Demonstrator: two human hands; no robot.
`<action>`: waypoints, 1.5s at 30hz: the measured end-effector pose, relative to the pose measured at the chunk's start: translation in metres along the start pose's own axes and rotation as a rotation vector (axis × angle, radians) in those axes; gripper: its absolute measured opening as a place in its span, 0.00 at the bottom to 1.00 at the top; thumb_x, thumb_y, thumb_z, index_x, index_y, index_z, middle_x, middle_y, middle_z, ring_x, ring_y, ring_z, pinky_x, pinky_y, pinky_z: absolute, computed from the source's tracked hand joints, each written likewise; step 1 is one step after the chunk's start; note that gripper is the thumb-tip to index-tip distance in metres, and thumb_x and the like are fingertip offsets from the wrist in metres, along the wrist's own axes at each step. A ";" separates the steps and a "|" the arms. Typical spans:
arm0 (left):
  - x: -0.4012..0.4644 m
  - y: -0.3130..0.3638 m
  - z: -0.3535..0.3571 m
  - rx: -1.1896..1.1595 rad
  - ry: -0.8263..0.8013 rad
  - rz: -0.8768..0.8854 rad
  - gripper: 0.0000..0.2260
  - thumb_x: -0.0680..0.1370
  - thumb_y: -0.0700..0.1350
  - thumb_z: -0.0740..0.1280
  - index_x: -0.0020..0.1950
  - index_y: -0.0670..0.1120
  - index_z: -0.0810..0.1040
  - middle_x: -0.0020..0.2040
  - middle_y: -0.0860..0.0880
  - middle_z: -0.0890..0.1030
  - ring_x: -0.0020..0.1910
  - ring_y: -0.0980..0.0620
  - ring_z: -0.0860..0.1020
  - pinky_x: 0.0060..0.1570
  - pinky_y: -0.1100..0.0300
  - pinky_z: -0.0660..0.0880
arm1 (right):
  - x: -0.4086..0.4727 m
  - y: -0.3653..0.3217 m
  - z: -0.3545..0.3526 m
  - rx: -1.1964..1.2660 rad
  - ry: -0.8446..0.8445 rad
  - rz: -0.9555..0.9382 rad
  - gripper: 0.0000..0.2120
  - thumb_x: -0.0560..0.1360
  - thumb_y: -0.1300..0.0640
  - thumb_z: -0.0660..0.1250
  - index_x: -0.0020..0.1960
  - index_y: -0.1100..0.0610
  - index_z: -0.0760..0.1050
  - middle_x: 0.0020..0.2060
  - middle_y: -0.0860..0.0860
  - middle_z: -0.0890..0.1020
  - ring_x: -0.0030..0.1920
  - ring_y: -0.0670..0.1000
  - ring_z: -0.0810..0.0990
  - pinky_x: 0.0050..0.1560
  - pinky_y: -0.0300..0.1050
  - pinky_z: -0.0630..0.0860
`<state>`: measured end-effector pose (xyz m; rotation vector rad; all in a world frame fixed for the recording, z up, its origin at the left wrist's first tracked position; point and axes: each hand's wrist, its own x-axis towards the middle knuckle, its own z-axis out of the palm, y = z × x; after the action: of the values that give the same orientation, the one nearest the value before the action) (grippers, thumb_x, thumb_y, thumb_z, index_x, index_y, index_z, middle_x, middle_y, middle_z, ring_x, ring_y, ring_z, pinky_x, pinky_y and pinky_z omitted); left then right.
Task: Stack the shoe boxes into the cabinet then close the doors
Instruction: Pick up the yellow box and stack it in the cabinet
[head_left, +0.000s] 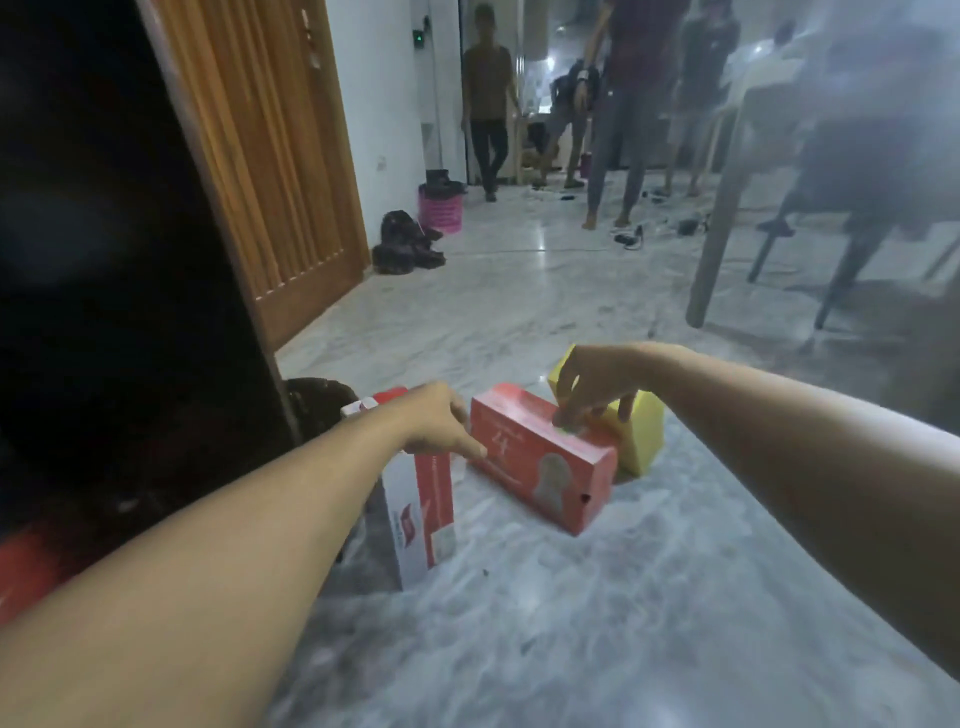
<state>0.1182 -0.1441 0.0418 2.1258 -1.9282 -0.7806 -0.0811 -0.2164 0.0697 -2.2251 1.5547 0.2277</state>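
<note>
A red shoe box (540, 462) lies on the marble floor, tilted. My right hand (592, 387) reaches down over its far end, fingertips touching its top edge, fingers spread. A yellow box (641, 441) sits right behind it, partly hidden by that hand. My left hand (441, 421) hovers at the red box's near left end, fingers apart, above a red-and-white box (421, 514) standing upright. The dark open cabinet (104, 260) fills the left side; its wooden door (270, 171) stands open.
Another red box (31, 571) shows at the cabinet's bottom left. Shoes (408, 244) and a pink basket (441, 208) lie by the wall. Several people stand at the back. A table leg (719, 234) and a chair stand at the right.
</note>
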 end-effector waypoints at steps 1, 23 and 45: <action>0.008 0.000 0.009 -0.018 -0.002 0.013 0.24 0.69 0.53 0.77 0.61 0.44 0.79 0.59 0.45 0.81 0.57 0.45 0.80 0.59 0.51 0.77 | 0.006 0.010 0.007 -0.020 0.008 0.015 0.21 0.72 0.48 0.74 0.58 0.61 0.80 0.47 0.57 0.83 0.49 0.55 0.84 0.46 0.57 0.83; 0.266 0.060 0.138 -0.564 0.093 -0.111 0.16 0.73 0.50 0.74 0.53 0.45 0.72 0.52 0.47 0.77 0.55 0.47 0.75 0.56 0.51 0.75 | 0.204 0.218 0.068 0.279 0.530 0.251 0.37 0.73 0.41 0.69 0.74 0.53 0.59 0.69 0.59 0.70 0.67 0.63 0.69 0.64 0.58 0.71; 0.216 0.114 0.239 -0.601 0.198 -0.039 0.42 0.52 0.61 0.77 0.60 0.49 0.66 0.57 0.50 0.77 0.57 0.48 0.76 0.56 0.51 0.76 | 0.113 0.265 0.157 1.072 0.232 0.394 0.13 0.80 0.57 0.60 0.63 0.56 0.72 0.57 0.59 0.79 0.55 0.60 0.82 0.53 0.61 0.80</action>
<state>-0.0905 -0.3171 -0.1655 1.7887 -1.3353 -0.9640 -0.2695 -0.3239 -0.1767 -1.1298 1.6415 -0.6358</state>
